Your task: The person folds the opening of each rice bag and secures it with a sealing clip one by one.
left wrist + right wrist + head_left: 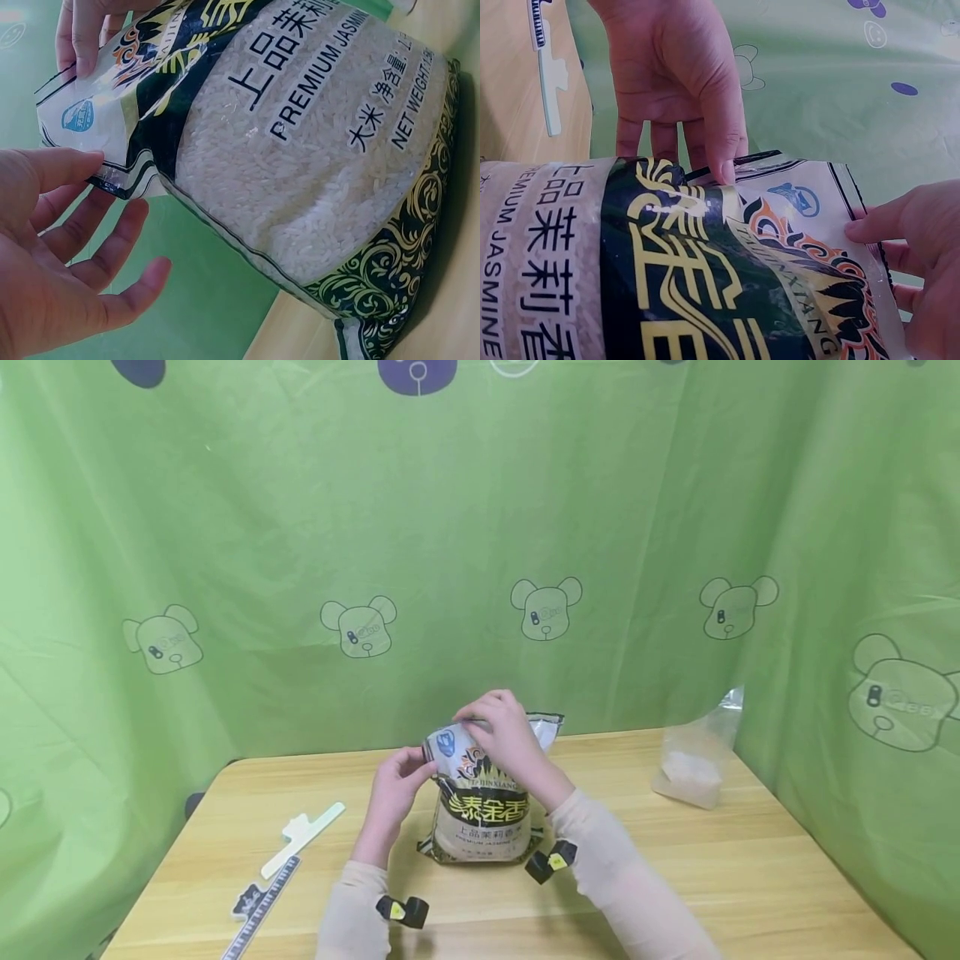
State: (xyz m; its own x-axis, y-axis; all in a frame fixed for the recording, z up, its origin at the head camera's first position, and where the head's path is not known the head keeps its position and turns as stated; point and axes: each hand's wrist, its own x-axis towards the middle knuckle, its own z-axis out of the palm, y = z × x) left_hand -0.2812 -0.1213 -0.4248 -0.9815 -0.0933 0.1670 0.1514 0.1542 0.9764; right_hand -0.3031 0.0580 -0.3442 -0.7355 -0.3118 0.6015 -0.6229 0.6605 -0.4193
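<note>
A bag of jasmine rice (483,839) stands upright on the wooden table, its clear lower front showing white grains. My left hand (396,789) pinches the bag's upper left side edge between thumb and fingers; in the left wrist view the other fingers of that hand (67,262) spread loosely behind the edge. At the top, my right hand (508,739) pinches the upper rim, its thumb on the printed front and its fingers behind, as the right wrist view of the hand (926,262) shows. Whether the bag's mouth is sealed cannot be made out.
On the table's left lie a pale green bag clip (302,841) and a dark, striped clip (264,903), end to end. A clear plastic bag (692,768) with whitish contents stands at the right rear. Behind the table (720,877) hangs a green curtain (450,527).
</note>
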